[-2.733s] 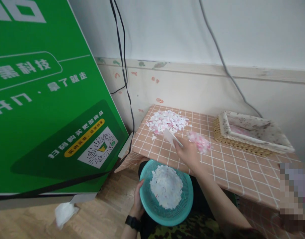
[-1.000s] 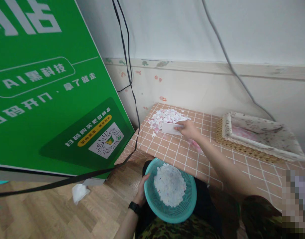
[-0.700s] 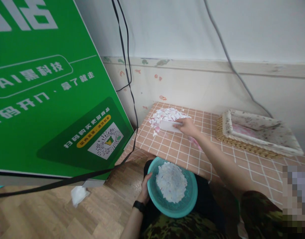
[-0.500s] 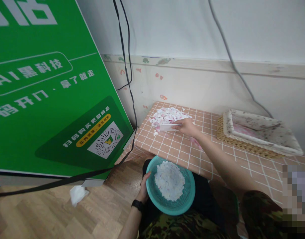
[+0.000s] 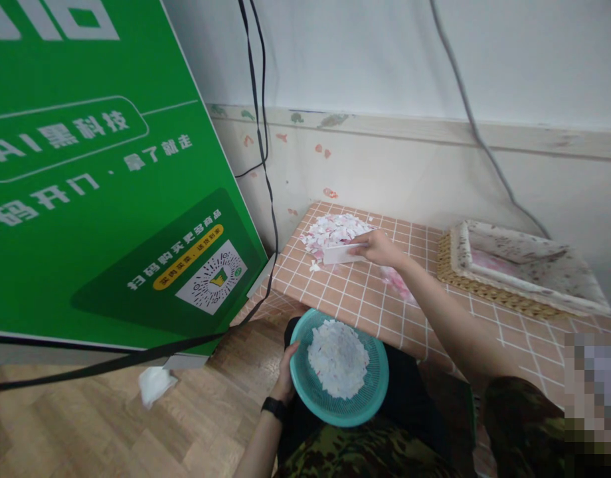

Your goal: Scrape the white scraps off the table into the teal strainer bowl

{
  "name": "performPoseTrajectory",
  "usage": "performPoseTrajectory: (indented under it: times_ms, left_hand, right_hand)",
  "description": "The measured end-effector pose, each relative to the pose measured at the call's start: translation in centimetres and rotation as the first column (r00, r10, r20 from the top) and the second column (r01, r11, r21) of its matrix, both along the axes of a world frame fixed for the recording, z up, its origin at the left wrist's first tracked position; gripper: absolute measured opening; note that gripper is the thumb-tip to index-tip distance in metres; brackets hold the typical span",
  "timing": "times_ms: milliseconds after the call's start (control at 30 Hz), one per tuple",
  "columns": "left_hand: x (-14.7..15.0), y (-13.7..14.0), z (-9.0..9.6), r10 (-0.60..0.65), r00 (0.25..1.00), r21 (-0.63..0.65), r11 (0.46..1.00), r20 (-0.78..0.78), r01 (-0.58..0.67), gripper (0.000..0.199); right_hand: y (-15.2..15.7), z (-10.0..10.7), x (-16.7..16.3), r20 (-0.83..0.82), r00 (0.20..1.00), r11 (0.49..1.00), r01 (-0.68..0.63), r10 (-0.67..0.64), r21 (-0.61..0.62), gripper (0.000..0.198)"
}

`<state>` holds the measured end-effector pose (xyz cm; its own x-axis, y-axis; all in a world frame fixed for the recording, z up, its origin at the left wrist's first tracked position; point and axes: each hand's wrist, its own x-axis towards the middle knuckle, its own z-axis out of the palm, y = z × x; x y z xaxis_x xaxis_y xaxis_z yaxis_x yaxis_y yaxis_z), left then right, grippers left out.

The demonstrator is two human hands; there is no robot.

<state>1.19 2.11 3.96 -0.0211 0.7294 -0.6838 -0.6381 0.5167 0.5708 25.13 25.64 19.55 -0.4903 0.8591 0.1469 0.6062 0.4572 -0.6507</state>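
My left hand (image 5: 286,372) grips the left rim of a round teal plastic basket (image 5: 380,392), held below the table's front edge over my lap. A heap of small white paper scraps (image 5: 338,358) lies in the basket. Over the table, my right hand (image 5: 380,248) pinches a flat white rectangular piece (image 5: 343,254), whose material I cannot make out. That piece stands on edge at the front of a pile of white and pink paper scraps (image 5: 330,229). A pink patch of scraps (image 5: 398,284) lies partly behind my right forearm.
A wicker basket with a floral cloth lining (image 5: 515,272) stands at the table's right. The tiled-pattern table (image 5: 325,292) meets the wall. A large green sign panel (image 5: 111,232) fills the left, with black cables (image 5: 269,199) hanging beside it. White crumpled plastic (image 5: 155,385) lies on the floor.
My right hand and the white piece have shifted slightly right, away from part of the pile. More of the pink patch shows beside the forearm. The left hand keeps its hold.
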Motion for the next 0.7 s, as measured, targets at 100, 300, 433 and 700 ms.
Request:
performPoseTrajectory:
  times_ms: [100, 300, 433, 700]
  left_hand:
    - [-0.1, 0.1, -0.1, 0.008, 1.000, 0.015, 1.000, -0.007, -0.008, 0.036]
    - [-0.3, -0.1, -1.1, 0.018, 1.000, 0.042, 0.999, -0.003, -0.018, 0.036]
    - [-0.6, -0.2, -2.1, 0.015, 1.000, 0.090, 0.996, 0.028, -0.017, 0.037]
    - [-0.7, -0.1, -2.1, 0.021, 0.997, 0.102, 0.994, 0.074, -0.028, 0.035]
  right_hand:
    - [-0.1, 0.9, -0.7, 0.041, 0.999, 0.999, -0.018, 0.017, 0.037, 0.021]
    - [-0.1, 1.8, -0.1, 0.147, 0.986, 0.996, -0.085, 0.082, 0.013, 0.018]
    - [0.0, 2.2, 1.5, 0.085, 0.991, 0.992, -0.095, 0.102, -0.081, 0.020]
    - [-1.0, -0.5, 1.1, -0.090, 0.996, 0.992, -0.023, 0.012, -0.124, 0.020]
